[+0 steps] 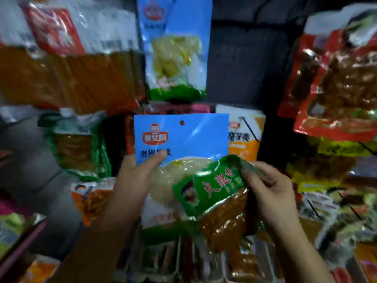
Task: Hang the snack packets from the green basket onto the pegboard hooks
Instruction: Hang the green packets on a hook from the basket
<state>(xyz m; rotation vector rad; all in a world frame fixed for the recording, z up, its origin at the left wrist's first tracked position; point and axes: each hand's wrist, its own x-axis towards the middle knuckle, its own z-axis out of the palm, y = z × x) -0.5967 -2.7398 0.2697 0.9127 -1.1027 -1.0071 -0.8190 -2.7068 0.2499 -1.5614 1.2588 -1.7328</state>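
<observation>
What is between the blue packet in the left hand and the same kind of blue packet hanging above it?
In the head view, between the held blue packet and the hanging blue packet shows only a reddish packet top.

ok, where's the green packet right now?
Head view, lower centre-right: the green packet is pinched by the right hand, overlapping the lower right of the blue packet held by the left hand.

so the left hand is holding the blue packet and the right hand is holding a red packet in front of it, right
Not quite. The left hand does hold the blue packet, but the packet gripped by the right hand is green, not red: the green packet has red characters on it and overlaps the blue one's lower right. The head view shows this.
</observation>
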